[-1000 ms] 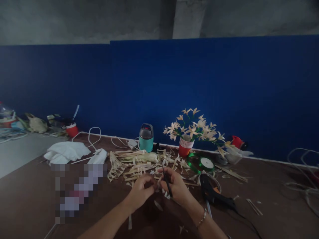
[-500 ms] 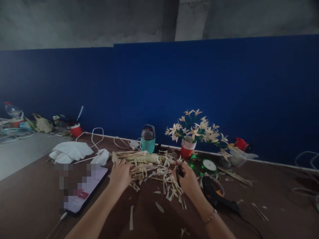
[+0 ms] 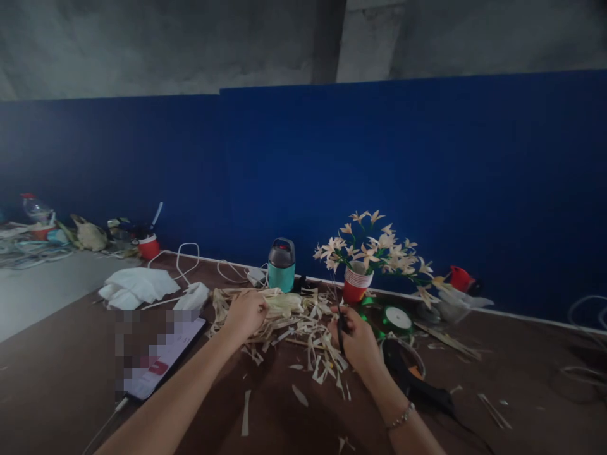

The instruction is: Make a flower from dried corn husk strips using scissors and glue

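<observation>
My right hand (image 3: pixel 356 338) is closed on a pair of scissors (image 3: pixel 341 325) with dark handles; the thin blades point up and away from me. To its left, my left hand (image 3: pixel 244 314) reaches into a heap of dry, pale corn husks (image 3: pixel 287 305), its fingers bent and closed on husk, the fingertips partly hidden. Cut husk strips (image 3: pixel 322 360) lie loose between the two hands and nearer to me. Just beyond my right hand stands a red paper cup (image 3: pixel 356 287) holding cream husk flowers (image 3: pixel 370 253) on green stems.
A green ribbon spool (image 3: pixel 397 318) and a black glue gun (image 3: pixel 417 382) lie right of my right hand. A teal-and-grey bottle (image 3: pixel 281 272) stands behind the husks. At left are a phone (image 3: pixel 183 354) on a cable and white tissue (image 3: pixel 137 287). A blue partition (image 3: pixel 284 177) borders the table.
My left hand has moved right and slightly away from me across the husk heap, and its fingers have curled in. My right hand stays nearly in place with the scissors.
</observation>
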`<control>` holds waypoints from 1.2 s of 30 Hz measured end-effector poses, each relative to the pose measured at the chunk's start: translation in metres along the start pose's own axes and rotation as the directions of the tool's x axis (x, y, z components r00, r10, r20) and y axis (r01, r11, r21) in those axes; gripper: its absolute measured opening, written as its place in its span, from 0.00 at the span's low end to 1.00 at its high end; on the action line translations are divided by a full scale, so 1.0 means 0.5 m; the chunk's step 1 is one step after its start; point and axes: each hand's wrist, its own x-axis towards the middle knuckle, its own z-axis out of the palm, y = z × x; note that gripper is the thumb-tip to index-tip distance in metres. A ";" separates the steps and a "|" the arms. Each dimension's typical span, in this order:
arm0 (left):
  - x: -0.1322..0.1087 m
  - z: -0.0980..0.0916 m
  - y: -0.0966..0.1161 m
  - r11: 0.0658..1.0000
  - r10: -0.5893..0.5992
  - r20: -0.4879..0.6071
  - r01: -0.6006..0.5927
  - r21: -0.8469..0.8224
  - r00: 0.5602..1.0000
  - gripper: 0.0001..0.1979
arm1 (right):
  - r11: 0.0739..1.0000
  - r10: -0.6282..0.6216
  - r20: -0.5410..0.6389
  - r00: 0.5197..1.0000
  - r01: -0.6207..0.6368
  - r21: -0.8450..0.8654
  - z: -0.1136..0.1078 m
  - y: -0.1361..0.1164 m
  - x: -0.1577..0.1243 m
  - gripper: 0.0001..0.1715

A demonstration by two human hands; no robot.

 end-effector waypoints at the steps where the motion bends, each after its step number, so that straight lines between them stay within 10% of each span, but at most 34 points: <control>1: 0.001 -0.007 0.003 0.999 -0.034 0.004 0.034 -0.032 0.999 0.05 | 1.000 0.000 0.004 1.000 0.000 0.002 0.001 0.001 0.000 0.20; 5: -0.002 -0.018 0.028 0.962 -0.156 0.065 0.166 -0.216 0.986 0.10 | 0.995 0.017 0.164 0.986 -0.033 0.097 0.010 0.004 -0.004 0.20; 12: -0.043 0.001 0.077 0.778 -0.186 0.215 0.277 -0.564 0.959 0.08 | 0.953 0.136 0.580 0.803 -0.266 0.145 0.023 -0.023 -0.034 0.24; 17: -0.061 0.007 0.082 0.593 -0.205 0.333 0.388 -0.706 0.920 0.05 | 0.939 0.170 0.587 0.792 -0.310 0.147 0.029 -0.037 -0.041 0.26; 36: -0.067 0.025 0.058 0.536 -0.171 0.425 0.446 -0.717 0.889 0.08 | 0.934 0.258 0.539 0.802 -0.349 0.071 0.046 -0.028 -0.044 0.16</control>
